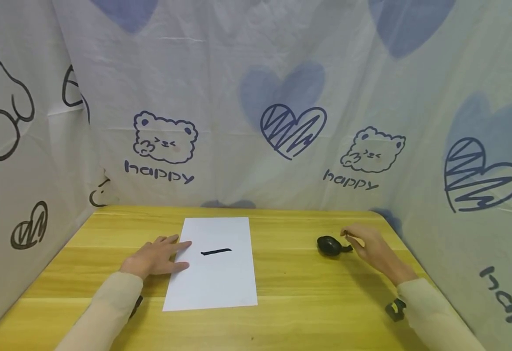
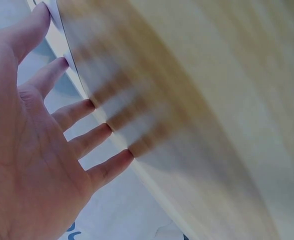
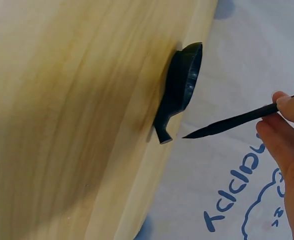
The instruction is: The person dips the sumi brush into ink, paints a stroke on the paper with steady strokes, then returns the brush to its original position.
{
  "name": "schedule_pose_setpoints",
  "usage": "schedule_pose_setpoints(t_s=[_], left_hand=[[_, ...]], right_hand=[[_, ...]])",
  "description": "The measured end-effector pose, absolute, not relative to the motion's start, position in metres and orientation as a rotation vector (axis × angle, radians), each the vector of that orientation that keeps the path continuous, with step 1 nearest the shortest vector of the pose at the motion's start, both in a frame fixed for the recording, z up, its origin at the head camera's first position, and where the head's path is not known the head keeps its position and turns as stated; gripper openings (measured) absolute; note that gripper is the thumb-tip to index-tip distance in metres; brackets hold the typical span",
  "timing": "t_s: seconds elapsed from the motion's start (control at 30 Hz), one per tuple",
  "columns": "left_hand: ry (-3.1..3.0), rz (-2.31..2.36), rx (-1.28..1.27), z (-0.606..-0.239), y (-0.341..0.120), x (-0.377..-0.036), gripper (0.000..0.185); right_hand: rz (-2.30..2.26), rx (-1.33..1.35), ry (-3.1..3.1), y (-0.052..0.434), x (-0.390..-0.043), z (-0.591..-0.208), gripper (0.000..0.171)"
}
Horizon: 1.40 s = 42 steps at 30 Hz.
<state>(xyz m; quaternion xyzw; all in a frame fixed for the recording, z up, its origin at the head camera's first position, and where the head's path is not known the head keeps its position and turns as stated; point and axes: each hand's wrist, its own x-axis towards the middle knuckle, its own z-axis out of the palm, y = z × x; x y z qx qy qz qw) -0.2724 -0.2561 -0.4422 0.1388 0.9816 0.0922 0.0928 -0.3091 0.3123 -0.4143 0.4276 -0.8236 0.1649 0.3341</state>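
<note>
A white sheet of paper (image 1: 216,265) lies on the wooden table (image 1: 308,292), with one black horizontal brush stroke (image 1: 216,252) on it. My left hand (image 1: 157,257) lies flat with its fingers straight, pressing the sheet's left edge; the left wrist view shows its spread fingers (image 2: 79,112). My right hand (image 1: 371,246) pinches a thin black brush (image 3: 232,122), its pointed tip hanging just beside a small black ink dish (image 1: 329,245), which the right wrist view shows with its short handle (image 3: 179,90).
White cloth printed with bears, hearts and "happy" (image 1: 256,112) walls the table at the back and both sides. Wrist-camera straps (image 1: 395,309) sit on both sleeves.
</note>
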Motion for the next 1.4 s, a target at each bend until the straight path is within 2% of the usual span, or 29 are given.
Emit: schedule_pose_setpoints(t_s=[0.27, 1.4], left_hand=[[2.910, 0.271, 0.409, -0.441, -0.256, -0.273, 0.072], [2.918, 0.270, 0.420, -0.443, -0.257, -0.273, 0.073]], right_hand=[[0.500, 1.223, -2.165, 0.318, -0.306, -0.420, 0.044], [0.263, 1.425, -2.281, 0.328, -0.299, -0.448, 0.038]])
